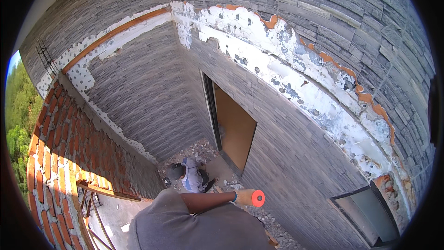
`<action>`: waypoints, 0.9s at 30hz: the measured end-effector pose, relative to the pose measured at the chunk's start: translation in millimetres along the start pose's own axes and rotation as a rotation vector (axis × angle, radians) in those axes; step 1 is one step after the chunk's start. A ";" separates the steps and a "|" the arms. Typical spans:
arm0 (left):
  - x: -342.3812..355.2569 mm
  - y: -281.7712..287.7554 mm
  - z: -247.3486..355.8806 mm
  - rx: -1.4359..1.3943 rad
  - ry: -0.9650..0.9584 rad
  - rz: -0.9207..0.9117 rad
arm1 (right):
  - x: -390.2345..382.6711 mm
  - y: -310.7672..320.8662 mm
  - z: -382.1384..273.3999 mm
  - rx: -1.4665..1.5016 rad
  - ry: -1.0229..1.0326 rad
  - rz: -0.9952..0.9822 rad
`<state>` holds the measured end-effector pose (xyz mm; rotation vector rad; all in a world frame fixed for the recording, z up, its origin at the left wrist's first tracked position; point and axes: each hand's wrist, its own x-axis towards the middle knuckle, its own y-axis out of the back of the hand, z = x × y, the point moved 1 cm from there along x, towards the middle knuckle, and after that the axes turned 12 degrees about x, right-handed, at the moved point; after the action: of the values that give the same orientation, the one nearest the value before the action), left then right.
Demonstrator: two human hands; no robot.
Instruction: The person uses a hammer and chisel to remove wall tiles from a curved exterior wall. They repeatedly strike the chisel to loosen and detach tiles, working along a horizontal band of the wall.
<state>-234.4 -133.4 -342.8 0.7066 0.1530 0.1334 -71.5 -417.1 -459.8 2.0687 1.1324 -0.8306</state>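
Observation:
My left arm reaches across my grey shirt, a teal band at its wrist. My left hand [244, 197] is closed around what looks like a chisel, seen end-on, with a round red guard [258, 198] and a dark centre. The chisel's shaft is hidden. Nearest to this hand is the grey stone-look wall [296, 180], apart from it. My right hand does not show.
Below, a co-worker [193, 176] in a light top and dark cap crouches among rubble [202, 150] beside a doorway [233, 127]. A brick wall [55, 157] stands left, a window [367, 215] lower right. Stripped white plaster [277, 71] bands the upper wall.

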 end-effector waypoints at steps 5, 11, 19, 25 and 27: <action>-2.1 -6.4 20.2 0.153 -0.061 -0.102 | -3.7 5.9 7.9 0.075 0.024 0.035; -17.4 -12.0 18.9 0.163 -0.099 -0.194 | -15.7 7.6 12.3 0.163 0.025 0.071; 8.6 -1.7 16.1 0.013 0.054 0.086 | -26.7 8.4 26.0 0.248 0.029 0.098; 35.5 67.0 76.0 0.210 -0.165 0.205 | -29.8 7.5 36.5 0.306 0.053 0.110; 47.6 90.0 97.3 0.218 -0.314 0.314 | -32.8 10.2 40.4 0.332 0.085 0.118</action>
<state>-176.1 -119.1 -215.4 0.9567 -0.2494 0.3066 -85.8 -468.1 -456.7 2.4378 0.9546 -0.9302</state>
